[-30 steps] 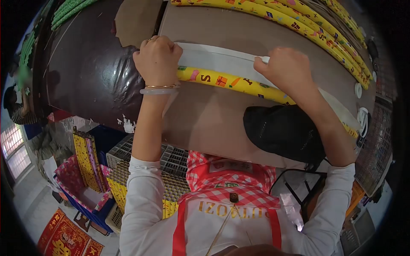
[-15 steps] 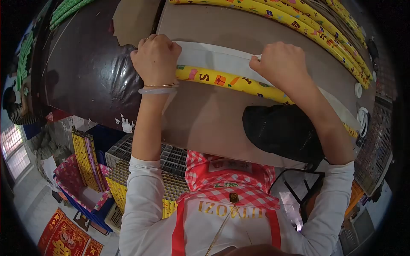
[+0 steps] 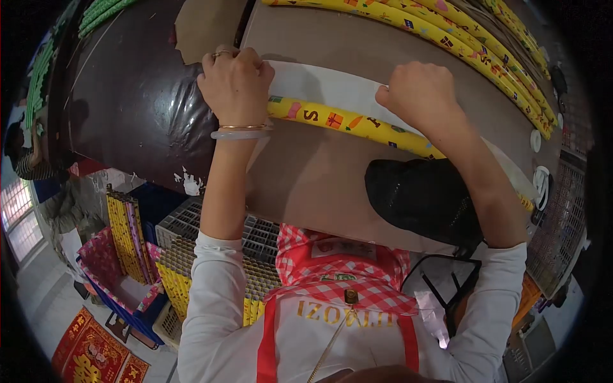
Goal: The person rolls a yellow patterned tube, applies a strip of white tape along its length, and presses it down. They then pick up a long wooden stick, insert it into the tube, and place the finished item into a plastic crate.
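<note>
A strip of wrapping paper lies across the brown table, its yellow printed side rolled towards me and its white underside showing beyond. My left hand, with a ring and two bracelets, is closed over the paper's left end, fingertips hidden. At the white part's far edge, my right hand makes a fist with the thumb against the fingers. Whatever it pinches is hidden. A black cloth-like item lies on the near side of the table, below my right forearm.
Several yellow printed rolls lie at the far right, with a small white tape roll beside them. Dark shiny plastic covers the left side. Below stand a lined blue basket and grey crates. Another person is at far left.
The view has shifted slightly, so the table and paper appear a little further right. Both hands keep about the same places on the paper, with the right thumb drawn slightly closer to its fist.
</note>
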`<action>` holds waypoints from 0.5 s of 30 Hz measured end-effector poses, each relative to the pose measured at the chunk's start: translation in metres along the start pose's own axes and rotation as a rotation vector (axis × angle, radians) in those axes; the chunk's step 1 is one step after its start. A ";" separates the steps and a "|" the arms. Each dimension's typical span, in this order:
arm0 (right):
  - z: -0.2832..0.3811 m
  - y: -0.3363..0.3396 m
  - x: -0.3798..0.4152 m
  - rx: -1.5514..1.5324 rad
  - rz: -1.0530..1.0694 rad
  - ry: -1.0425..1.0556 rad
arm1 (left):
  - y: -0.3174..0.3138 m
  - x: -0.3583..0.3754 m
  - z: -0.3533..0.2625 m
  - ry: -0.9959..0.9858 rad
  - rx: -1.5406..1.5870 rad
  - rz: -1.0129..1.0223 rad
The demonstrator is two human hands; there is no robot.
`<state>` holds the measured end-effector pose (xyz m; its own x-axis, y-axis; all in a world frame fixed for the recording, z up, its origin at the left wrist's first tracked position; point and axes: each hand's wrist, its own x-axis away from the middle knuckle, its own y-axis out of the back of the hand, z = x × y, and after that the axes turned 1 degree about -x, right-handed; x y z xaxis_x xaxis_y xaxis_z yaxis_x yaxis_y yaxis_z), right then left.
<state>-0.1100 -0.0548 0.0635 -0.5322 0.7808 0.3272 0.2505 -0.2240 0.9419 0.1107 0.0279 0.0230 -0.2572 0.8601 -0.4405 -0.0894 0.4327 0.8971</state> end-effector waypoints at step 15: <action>0.005 0.009 0.001 0.053 0.072 -0.035 | 0.004 -0.007 0.008 0.033 0.030 0.181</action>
<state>-0.1041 -0.0527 0.0719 -0.4831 0.7837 0.3903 0.3299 -0.2499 0.9103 0.1197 0.0255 0.0298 -0.2976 0.9156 -0.2706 -0.0106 0.2802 0.9599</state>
